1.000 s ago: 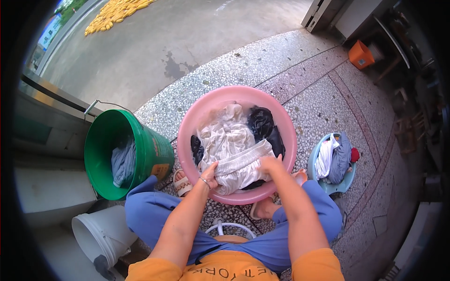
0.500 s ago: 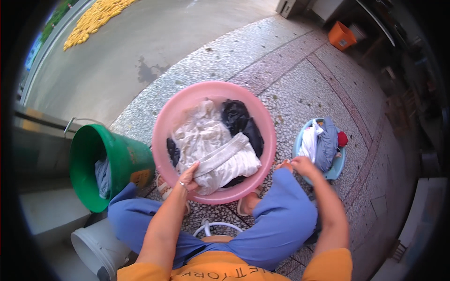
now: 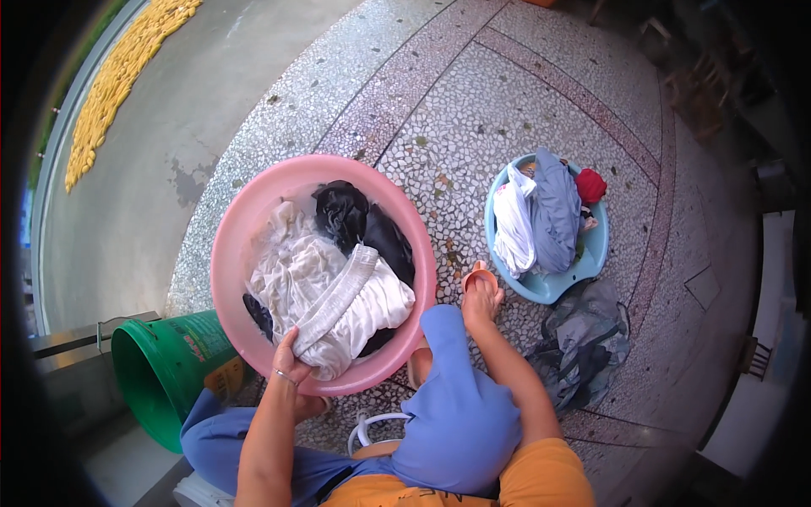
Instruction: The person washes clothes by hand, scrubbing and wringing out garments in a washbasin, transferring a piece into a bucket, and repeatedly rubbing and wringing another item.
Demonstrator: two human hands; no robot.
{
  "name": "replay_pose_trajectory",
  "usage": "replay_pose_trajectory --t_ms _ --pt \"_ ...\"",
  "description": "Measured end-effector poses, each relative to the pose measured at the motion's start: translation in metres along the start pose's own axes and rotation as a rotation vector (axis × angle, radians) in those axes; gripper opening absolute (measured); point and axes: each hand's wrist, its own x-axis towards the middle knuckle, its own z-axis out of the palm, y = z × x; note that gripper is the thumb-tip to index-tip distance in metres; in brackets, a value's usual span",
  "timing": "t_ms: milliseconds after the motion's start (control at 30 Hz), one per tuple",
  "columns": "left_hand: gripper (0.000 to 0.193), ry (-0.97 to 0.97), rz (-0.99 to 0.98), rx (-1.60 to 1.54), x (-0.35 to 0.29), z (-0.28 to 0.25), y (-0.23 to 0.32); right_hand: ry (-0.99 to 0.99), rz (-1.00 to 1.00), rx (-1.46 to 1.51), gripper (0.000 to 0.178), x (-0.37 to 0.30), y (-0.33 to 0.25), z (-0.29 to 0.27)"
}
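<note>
A large pink basin (image 3: 228, 253) stands before my knees. In it lies a wet whitish garment (image 3: 296, 258) with a wide ribbed waistband, beside black cloth (image 3: 342, 211). My left hand (image 3: 291, 359) is closed on the garment's band end at the near rim. Right of the basin, my right hand (image 3: 481, 302) has its fingers around a small orange cup-like thing (image 3: 479, 277), low over the floor; its exact kind is unclear. Ahead of that hand is a light blue basin (image 3: 528, 289) holding a white cloth (image 3: 513, 221), a grey-blue garment (image 3: 557, 215) and a red cloth (image 3: 590, 186).
A green bucket (image 3: 182, 355) lies tipped toward me at the left. Dark grey clothing (image 3: 587, 338) lies on the speckled floor (image 3: 456, 160) near my right forearm. Yellow cobs (image 3: 114, 80) are spread at the far left. A white handle (image 3: 363, 431) shows between my legs.
The view has swung right, bringing the dark grey clothing into sight. The orange thing now shows its round rim above my right fingers. My left hand keeps its hold on the garment.
</note>
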Motion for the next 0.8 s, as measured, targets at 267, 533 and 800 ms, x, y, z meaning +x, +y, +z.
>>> replay_pose_trajectory --t_ms 267,533,800 --pt "0.046 0.041 0.022 0.002 0.000 0.004 -0.002 -0.239 0.037 -0.127 0.027 0.010 -0.003 0.006" --pt "0.038 0.073 0.138 0.031 0.002 -0.003 -0.001 0.021 0.032 -0.080 0.029 0.003 0.003 0.008" --pt "0.037 -0.037 0.054 -0.005 -0.018 0.012 -0.011 0.037 -0.014 0.199 0.036 0.000 0.005 0.001"
